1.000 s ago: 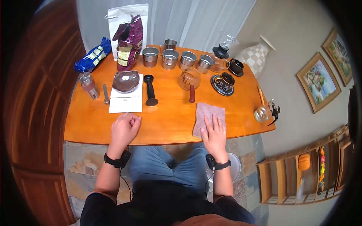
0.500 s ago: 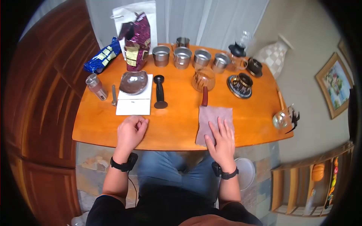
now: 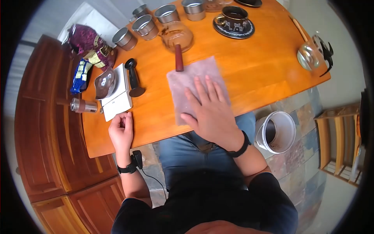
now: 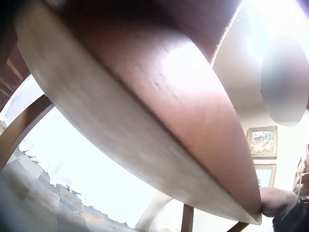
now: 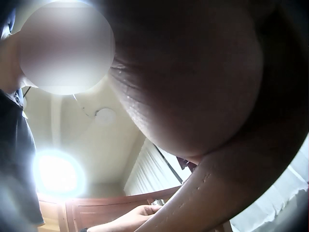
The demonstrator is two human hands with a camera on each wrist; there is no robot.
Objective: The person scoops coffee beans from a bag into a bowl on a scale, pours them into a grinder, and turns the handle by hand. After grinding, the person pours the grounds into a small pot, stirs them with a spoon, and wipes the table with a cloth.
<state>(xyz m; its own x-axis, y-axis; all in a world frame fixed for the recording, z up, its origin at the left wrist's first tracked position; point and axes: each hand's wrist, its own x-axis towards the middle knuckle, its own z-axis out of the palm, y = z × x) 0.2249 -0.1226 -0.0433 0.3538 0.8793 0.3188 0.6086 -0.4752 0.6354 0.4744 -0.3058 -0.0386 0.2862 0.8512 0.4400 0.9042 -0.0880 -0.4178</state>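
My right hand (image 3: 216, 117) lies flat with spread fingers on a pinkish-grey cloth (image 3: 180, 87) near the table's front edge. Just beyond the cloth stands a glass pot (image 3: 185, 37) with brown streaks inside; its red handle (image 3: 179, 58) points toward me, its end at the cloth's far edge. My left hand (image 3: 121, 130) rests at the table edge, fingers loosely curled, holding nothing. Closest to it are a white scale (image 3: 122, 99) carrying a dark glossy dish (image 3: 104, 85), and a metal hand grinder (image 3: 85, 105). Both wrist views show mostly skin and the table's underside.
A black tool with round ends (image 3: 133, 78) lies beside the scale. Metal cups (image 3: 145, 28) line the back, near coffee bags (image 3: 87, 45). A dark cup (image 3: 235, 15) sits on a saucer (image 3: 233, 33). A glass vessel (image 3: 308, 56) stands right; a white bucket (image 3: 286, 130) is on the floor.
The head view has turned and tilted down to the right, bringing the bucket into fuller view. The right hand stays on the cloth; the left hand keeps resting at the table edge.
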